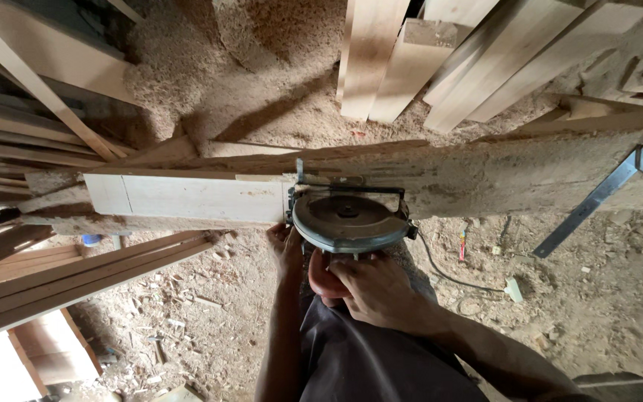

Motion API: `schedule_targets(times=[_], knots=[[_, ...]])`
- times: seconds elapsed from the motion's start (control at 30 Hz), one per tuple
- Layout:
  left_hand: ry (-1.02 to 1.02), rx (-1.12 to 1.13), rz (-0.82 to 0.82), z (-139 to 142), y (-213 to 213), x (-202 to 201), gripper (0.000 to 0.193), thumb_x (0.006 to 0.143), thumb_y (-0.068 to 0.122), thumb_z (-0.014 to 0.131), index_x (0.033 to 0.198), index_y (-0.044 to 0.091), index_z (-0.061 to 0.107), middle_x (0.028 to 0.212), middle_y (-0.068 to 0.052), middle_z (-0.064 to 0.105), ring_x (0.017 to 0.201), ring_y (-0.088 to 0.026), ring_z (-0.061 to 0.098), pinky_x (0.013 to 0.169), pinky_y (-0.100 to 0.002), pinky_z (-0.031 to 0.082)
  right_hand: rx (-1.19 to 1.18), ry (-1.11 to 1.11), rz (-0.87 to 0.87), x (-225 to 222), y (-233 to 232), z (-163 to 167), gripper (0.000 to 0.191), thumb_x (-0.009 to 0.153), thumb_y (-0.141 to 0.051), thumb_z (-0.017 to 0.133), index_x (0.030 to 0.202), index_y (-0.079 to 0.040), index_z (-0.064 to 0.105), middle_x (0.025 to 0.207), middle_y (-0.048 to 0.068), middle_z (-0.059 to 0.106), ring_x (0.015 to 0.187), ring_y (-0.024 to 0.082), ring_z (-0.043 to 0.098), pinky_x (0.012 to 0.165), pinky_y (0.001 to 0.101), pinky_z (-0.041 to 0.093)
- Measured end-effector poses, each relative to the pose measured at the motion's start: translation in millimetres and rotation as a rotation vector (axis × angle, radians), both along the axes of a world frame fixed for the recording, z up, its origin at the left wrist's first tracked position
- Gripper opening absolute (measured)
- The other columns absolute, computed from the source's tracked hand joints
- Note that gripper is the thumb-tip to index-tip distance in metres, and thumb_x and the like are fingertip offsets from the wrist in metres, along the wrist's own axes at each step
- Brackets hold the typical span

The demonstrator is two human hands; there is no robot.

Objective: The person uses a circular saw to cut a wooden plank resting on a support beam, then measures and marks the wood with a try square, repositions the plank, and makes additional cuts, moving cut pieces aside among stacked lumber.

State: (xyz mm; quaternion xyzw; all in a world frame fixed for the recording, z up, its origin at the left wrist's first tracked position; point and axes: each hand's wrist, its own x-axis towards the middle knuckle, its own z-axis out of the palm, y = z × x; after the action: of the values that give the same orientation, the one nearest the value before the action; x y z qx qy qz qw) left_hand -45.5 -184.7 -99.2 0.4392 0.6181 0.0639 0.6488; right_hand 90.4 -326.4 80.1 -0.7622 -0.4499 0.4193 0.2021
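Your right hand point(370, 286) is wrapped round the handle of the circular saw point(349, 217), fingers closed tight on the grip, with the saw sitting on the near edge of the pale plank point(187, 198) at its right end. Your left hand point(286, 249) sits just left of the saw, curled against the plank's near edge and underside; whether the fingers clamp the wood or only brace it you cannot tell from here. The plank lies flat across a rough, sawdust-caked beam point(500, 175) that runs left to right. The saw's base plate point(347, 187) has reached into the plank's width, the blade guard facing you; judging by that, the crosscut looks underway but not through, since the board shows no separated offcut. A pencil line crosses the plank near its left end, untouched. The power cord point(448, 272) trails to the right along the floor. A metal square point(597, 197) leans on the beam at far right. Slats point(76, 279) lie stacked near left, boards point(426, 59) lean at the far side, sawdust heaped between them
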Motion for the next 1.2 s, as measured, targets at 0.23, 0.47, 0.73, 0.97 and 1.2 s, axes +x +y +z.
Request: schedule_targets(times=[0.23,0.47,0.73,0.97,1.2], knots=[[-0.049,-0.056,0.012,1,7,-2,0.051,0.090,0.019,0.075,0.126,-0.003,0.046,0.114,-0.018,0.066,0.099,-0.022,0.068,0.082,-0.032,0.061,0.065,-0.049,0.014,-2,2,-2,0.040,0.075,-0.015,0.076,0.113,-0.007,0.065,0.095,0.013,0.075,0.080,0.030,0.074,0.078,0.0460,0.057],[-0.029,-0.023,-0.008,-8,12,-10,0.043,0.091,0.018,0.074,0.120,-0.005,0.053,0.102,-0.015,0.070,0.089,-0.017,0.066,0.073,-0.028,0.056,0.050,-0.039,0.002,-7,11,-3,0.037,0.076,-0.017,0.076,0.111,-0.008,0.066,0.098,0.012,0.076,0.081,0.030,0.074,0.080,0.0472,0.057],[0.008,-0.062,-0.023,-8,23,-17,0.039,0.091,0.021,0.074,0.115,-0.006,0.060,0.100,-0.014,0.074,0.084,-0.016,0.069,0.074,-0.029,0.058,-0.012,-0.014,-0.011,-6,28,3,0.040,0.071,-0.018,0.076,0.109,-0.007,0.065,0.096,0.014,0.075,0.081,0.034,0.074,0.080,0.0489,0.056],[0.078,0.012,-0.161,-7,38,-24,0.034,0.094,0.027,0.071,0.106,-0.004,0.073,0.095,-0.013,0.076,0.083,-0.017,0.068,0.074,-0.032,0.056,-0.122,0.033,0.031,-10,43,1,0.033,0.080,-0.020,0.074,0.109,-0.009,0.064,0.090,0.014,0.075,0.080,0.033,0.074,0.080,0.0480,0.058],[0.058,-0.089,-0.069,-1,51,-22,0.039,0.093,0.030,0.072,0.108,-0.006,0.069,0.095,-0.015,0.076,0.083,-0.019,0.073,0.075,-0.031,0.061,0.032,-0.068,0.031,-17,53,-3,0.039,0.074,-0.020,0.075,0.108,-0.006,0.064,0.091,0.015,0.075,0.075,0.034,0.074,0.073,0.0519,0.057]])
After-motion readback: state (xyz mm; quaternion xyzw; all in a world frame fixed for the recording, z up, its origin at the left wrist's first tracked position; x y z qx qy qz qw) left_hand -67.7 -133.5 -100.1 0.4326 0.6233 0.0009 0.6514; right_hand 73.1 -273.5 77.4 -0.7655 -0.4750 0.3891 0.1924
